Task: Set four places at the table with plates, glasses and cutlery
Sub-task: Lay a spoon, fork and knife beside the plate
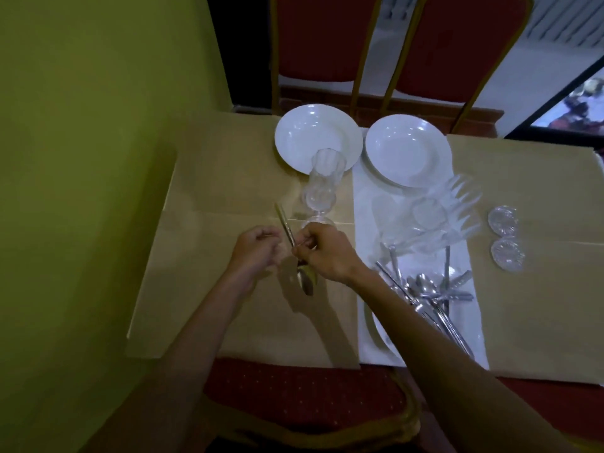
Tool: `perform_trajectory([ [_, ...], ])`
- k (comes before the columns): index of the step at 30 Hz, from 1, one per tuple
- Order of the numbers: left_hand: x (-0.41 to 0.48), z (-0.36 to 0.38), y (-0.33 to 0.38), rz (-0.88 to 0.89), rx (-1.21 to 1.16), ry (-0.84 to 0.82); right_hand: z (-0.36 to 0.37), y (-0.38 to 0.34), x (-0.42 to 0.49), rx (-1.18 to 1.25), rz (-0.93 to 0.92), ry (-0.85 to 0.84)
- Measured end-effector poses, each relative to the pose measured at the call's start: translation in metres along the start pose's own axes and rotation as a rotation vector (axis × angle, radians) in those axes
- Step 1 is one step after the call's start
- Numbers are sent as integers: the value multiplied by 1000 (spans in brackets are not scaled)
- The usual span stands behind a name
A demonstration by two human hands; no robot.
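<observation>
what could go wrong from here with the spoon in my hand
The tall glass stands just beyond the right hand, which grips the spoon. A swing of the handle might tip it. The right forearm passes close by the loose cutlery pile and hides part of a plate, so pulling back carelessly could drag them.

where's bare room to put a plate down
Bare: the left mat between the spoon and the near edge, and the right mat past the two small glasses. Crowded: the white runner, with plates, plastic forks and cutlery pile.
</observation>
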State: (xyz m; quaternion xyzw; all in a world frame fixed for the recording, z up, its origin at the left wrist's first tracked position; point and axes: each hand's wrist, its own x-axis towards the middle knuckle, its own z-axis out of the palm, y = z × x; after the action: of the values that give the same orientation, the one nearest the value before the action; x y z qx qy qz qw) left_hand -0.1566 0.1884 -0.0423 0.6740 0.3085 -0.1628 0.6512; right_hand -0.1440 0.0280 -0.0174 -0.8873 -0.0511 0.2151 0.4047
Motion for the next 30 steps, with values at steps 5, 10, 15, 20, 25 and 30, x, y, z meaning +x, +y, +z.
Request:
perform_trajectory([
  [5,69,-73,14,153,137,142,43,-43,69,15,55,-36],
  [10,141,-125,23,452,654,260,74,-71,139,62,110,5],
  [15,187,-145,-6,586,1068,418,99,-91,200,142,190,17],
  [20,192,-145,-34,640,1062,484,116,-103,264,108,172,39],
  [25,190,-145,-31,623,1089,459,125,-119,327,169,241,89],
  [30,188,-144,-28,611,1061,465,134,-121,353,170,326,101],
])
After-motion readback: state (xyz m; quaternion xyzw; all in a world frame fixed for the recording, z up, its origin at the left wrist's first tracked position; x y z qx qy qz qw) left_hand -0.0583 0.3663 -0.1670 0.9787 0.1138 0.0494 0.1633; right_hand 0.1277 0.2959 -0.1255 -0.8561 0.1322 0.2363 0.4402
